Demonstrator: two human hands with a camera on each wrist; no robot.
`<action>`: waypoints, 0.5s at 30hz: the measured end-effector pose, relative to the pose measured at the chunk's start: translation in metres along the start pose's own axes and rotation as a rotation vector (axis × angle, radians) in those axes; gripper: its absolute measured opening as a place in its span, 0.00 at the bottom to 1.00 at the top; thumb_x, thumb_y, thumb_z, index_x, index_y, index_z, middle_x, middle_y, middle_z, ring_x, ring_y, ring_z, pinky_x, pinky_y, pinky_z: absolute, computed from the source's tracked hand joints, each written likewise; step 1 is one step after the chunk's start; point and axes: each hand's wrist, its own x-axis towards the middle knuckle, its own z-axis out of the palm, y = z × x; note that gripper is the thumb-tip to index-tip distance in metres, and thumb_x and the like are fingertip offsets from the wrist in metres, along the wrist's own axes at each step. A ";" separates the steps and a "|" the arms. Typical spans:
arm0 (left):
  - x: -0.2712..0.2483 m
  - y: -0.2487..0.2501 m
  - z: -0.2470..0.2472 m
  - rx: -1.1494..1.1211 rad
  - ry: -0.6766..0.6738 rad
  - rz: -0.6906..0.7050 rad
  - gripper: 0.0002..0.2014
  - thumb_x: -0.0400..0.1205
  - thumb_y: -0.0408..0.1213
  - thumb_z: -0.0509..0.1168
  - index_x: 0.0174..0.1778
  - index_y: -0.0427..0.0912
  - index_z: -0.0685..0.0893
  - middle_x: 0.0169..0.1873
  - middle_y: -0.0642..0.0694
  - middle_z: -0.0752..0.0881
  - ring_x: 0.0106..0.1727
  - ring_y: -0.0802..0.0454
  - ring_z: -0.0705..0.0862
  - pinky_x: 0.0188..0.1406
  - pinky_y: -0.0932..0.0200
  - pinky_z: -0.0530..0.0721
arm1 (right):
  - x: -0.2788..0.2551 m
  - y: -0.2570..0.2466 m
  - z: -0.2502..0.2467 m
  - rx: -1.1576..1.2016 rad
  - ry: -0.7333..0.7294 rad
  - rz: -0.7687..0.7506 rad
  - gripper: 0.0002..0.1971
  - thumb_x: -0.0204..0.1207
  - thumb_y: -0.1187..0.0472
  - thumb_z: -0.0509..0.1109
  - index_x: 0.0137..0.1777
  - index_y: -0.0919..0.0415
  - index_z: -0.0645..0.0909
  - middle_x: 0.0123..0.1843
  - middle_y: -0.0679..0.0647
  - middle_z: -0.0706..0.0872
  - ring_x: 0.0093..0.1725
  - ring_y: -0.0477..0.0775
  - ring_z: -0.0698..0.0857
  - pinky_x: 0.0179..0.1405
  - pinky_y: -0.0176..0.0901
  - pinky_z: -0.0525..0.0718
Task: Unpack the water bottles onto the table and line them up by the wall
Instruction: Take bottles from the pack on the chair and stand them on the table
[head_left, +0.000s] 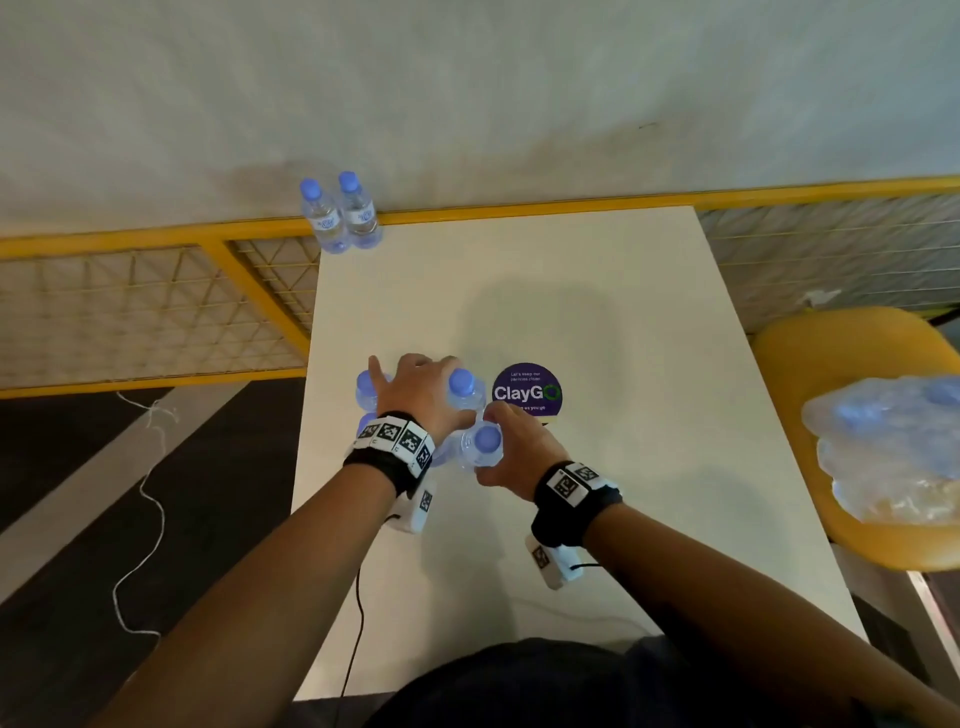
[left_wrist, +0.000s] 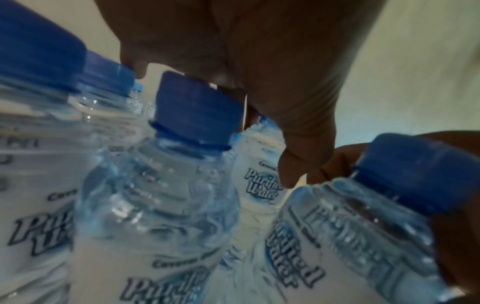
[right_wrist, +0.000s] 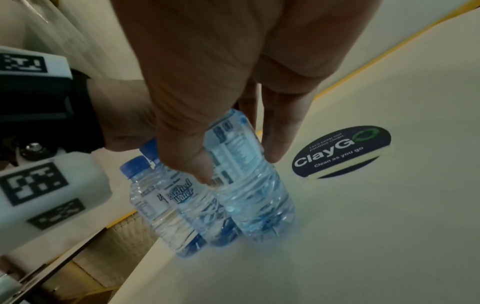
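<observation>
Right wrist view: the right hand (right_wrist: 221, 98) pinches a bottle (right_wrist: 249, 181) beside the sticker (right_wrist: 342, 152); left hand (head_left: 421, 392) probably grasps another. Slick, thin-walled, water-heavy: grip mid-body.

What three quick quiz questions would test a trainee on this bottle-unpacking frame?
1. True or false: two bottles already stand at the wall end of the table.
2. Which hand grips a bottle by its body? A) left hand B) right hand
3. Fill in: the torn plastic wrap lies on a yellow ____.

Key: 1 true; 2 B, its thumb and fingers wrap the nearest bottle; 3 chair.
</observation>
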 end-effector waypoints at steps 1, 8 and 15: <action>0.000 -0.001 0.001 0.019 -0.011 0.007 0.24 0.67 0.60 0.73 0.59 0.62 0.80 0.48 0.57 0.80 0.71 0.49 0.76 0.82 0.19 0.46 | 0.001 0.000 0.003 -0.013 -0.003 0.004 0.30 0.58 0.50 0.83 0.58 0.45 0.71 0.53 0.45 0.81 0.47 0.52 0.82 0.45 0.44 0.83; 0.005 -0.004 0.006 0.032 -0.014 -0.001 0.24 0.71 0.58 0.74 0.61 0.59 0.80 0.36 0.61 0.70 0.71 0.50 0.76 0.81 0.17 0.41 | 0.008 0.000 0.016 -0.031 0.048 0.007 0.36 0.59 0.54 0.84 0.66 0.54 0.72 0.62 0.49 0.75 0.53 0.51 0.80 0.51 0.40 0.81; 0.014 -0.009 0.010 0.082 -0.061 0.019 0.17 0.73 0.59 0.67 0.55 0.56 0.81 0.44 0.54 0.82 0.70 0.47 0.76 0.79 0.23 0.56 | 0.014 0.000 0.022 -0.016 0.061 0.021 0.36 0.61 0.53 0.84 0.67 0.51 0.70 0.62 0.48 0.79 0.54 0.52 0.83 0.51 0.41 0.82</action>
